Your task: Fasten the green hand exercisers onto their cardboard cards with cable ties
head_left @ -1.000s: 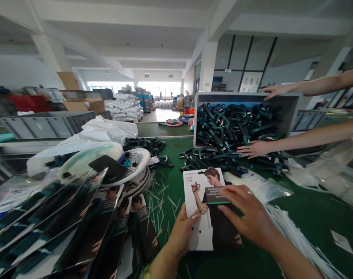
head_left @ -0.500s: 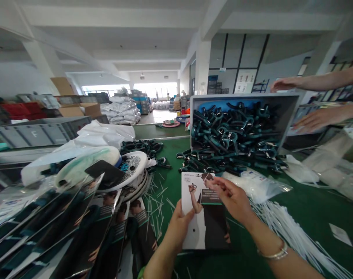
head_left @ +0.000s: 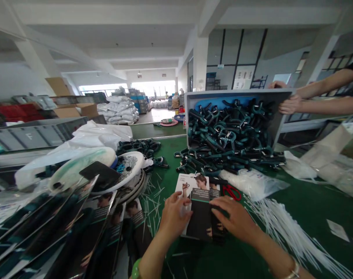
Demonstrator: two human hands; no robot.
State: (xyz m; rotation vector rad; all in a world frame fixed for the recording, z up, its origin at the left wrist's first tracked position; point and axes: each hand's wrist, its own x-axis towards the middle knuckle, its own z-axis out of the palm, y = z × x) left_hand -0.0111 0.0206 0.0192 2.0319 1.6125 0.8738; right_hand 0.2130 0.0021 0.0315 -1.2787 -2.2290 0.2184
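A printed packaging card (head_left: 197, 193), white and black with a picture of a person, lies on the green table (head_left: 304, 217) in front of me. My left hand (head_left: 173, 215) rests on its left edge with fingers curled over it. My right hand (head_left: 234, 219) lies flat on its right side, fingers stretched out. Red scissors (head_left: 231, 191) lie just behind the card. Beyond them sits a heap of dark teal hand grippers (head_left: 223, 155), spilling from a tipped grey crate (head_left: 191, 104).
Another person's two hands (head_left: 289, 102) hold the crate's right rim. A fanned stack of the same cards (head_left: 63, 228) fills the left. White plastic ties (head_left: 284, 228) and a clear bag (head_left: 252, 182) lie at the right. White bags and grey bins stand behind.
The card has gone from held up to lying flat under both my hands. The other person's hands have moved from the grippers onto the crate's rim.
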